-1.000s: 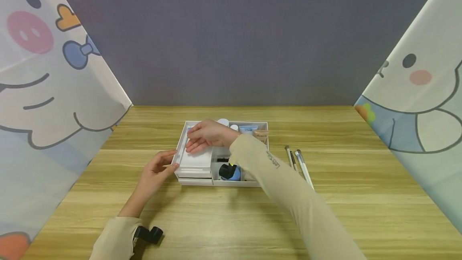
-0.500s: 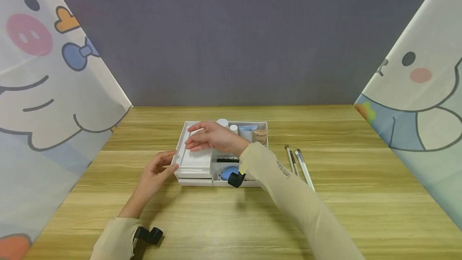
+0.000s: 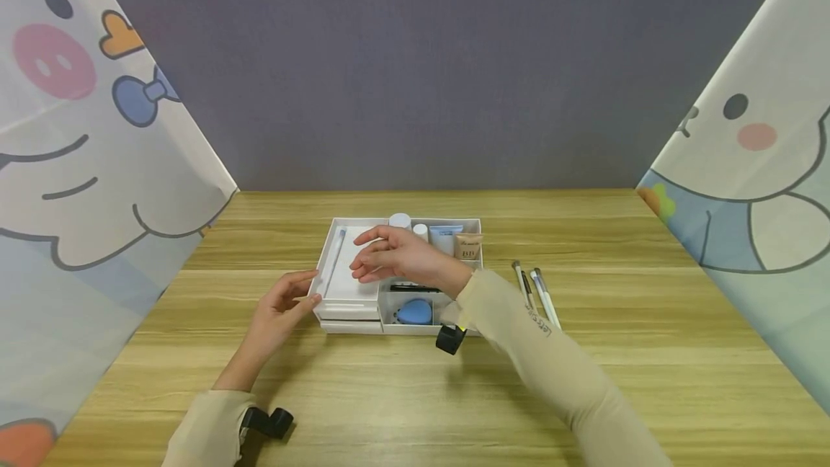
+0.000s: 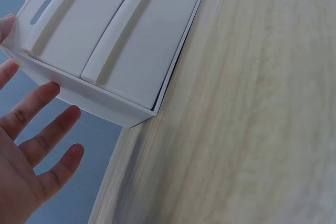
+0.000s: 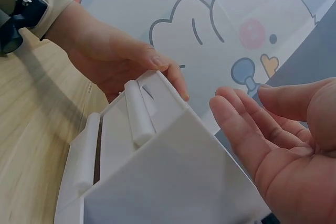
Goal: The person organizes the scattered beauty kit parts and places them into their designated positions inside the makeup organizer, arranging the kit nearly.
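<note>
A white desktop organizer [image 3: 350, 292] stands mid-table, with two drawer fronts at its left. In its narrow left slot lies a slim brush [image 3: 334, 259] with a pale handle. My left hand [image 3: 280, 310] touches the organizer's left front corner; in the left wrist view its fingers [image 4: 55, 135] spread beside the side wall, the thumb at the front edge. My right hand [image 3: 405, 258] hovers above the organizer's top, its fingers loosely bent and nothing between them, as the right wrist view also shows. It hides part of the middle compartments.
The organizer's other compartments hold a blue makeup sponge [image 3: 415, 312], a black slim stick [image 3: 415, 288], a blue tube [image 3: 446, 236], a tan tube [image 3: 468, 245] and white-capped containers [image 3: 400, 220]. Several makeup brushes [image 3: 545, 298] lie on the table to the right.
My right hand has drawn back to the right, off the left slot, uncovering the brush there and the blue sponge. The left hand stays at the organizer's corner.
</note>
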A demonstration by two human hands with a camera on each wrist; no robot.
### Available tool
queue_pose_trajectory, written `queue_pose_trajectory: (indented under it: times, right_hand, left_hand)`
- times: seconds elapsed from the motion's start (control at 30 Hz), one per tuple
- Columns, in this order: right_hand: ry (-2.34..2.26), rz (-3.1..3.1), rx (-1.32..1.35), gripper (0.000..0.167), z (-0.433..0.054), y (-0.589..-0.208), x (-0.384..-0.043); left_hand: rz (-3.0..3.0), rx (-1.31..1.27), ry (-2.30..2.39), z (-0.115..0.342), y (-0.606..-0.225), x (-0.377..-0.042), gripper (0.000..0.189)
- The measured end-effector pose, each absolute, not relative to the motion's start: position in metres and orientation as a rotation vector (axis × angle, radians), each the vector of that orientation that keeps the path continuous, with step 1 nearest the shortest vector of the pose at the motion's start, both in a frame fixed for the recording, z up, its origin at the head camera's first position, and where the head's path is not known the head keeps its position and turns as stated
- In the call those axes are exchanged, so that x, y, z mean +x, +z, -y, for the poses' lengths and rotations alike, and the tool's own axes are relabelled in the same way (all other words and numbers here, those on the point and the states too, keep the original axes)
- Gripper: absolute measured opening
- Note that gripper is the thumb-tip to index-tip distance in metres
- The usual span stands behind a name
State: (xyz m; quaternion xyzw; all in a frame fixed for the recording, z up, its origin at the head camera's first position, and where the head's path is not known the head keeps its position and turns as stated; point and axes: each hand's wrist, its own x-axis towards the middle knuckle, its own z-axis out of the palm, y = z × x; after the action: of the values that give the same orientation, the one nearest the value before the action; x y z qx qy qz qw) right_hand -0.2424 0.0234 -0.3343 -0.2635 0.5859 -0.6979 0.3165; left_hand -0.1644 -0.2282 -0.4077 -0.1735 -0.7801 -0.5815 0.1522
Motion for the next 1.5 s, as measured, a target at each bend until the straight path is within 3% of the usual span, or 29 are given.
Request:
queue_pose_trajectory:
  times: [0.63,0.93,1.5]
  right_hand:
    - [-1.784,-1.590,-0.785,0.034,-0.085,-0.345,-0.225]
    - [-1.772,-1.573,-0.812,0.022,-0.111,-0.355,-0.223]
    - [-1.774,-1.613,-0.789,0.024,-0.175,-0.368,-0.222]
  left_hand:
    - [2.255,-0.486,-1.642,0.228,-0.405,-0.163,0.034]
    - [2.278,-0.461,-1.634,0.226,-0.405,-0.161,0.034]
    - [2.315,-0.432,-1.599,0.227,-0.404,-0.160,0.033]
